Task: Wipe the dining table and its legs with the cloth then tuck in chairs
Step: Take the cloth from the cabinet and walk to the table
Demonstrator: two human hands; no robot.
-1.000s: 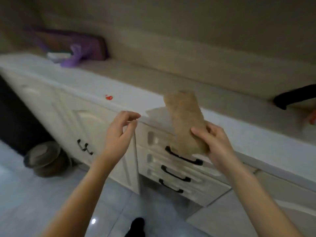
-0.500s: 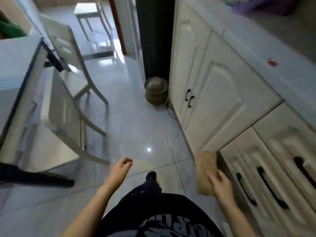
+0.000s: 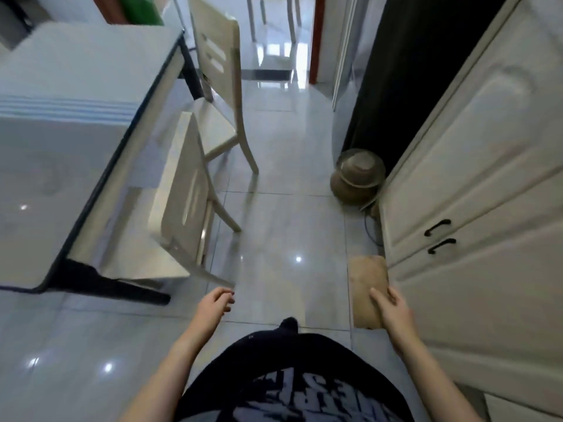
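Note:
A folded tan cloth [image 3: 367, 284] hangs low at the right, gripped at its lower part by my right hand [image 3: 393, 309]. My left hand [image 3: 214, 304] hovers over the floor with loosely curled fingers and holds nothing. The glossy white dining table [image 3: 61, 141] with a dark edge fills the left side. Two cream chairs stand along its right side: a near chair [image 3: 182, 202] and a far chair [image 3: 219, 74], both partly under the table edge. My left hand is just below the near chair's leg.
White cabinets [image 3: 475, 184] with black handles line the right. A brown lidded pot [image 3: 358, 176] sits on the tiled floor beside a dark gap. The shiny tile aisle [image 3: 283, 226] runs between chairs and cabinets toward a doorway. Another chair stands far back.
My view has swung from the counter and drawers down to the floor aisle and table. My right hand lowered the cloth from the countertop; the table and chairs have come closer.

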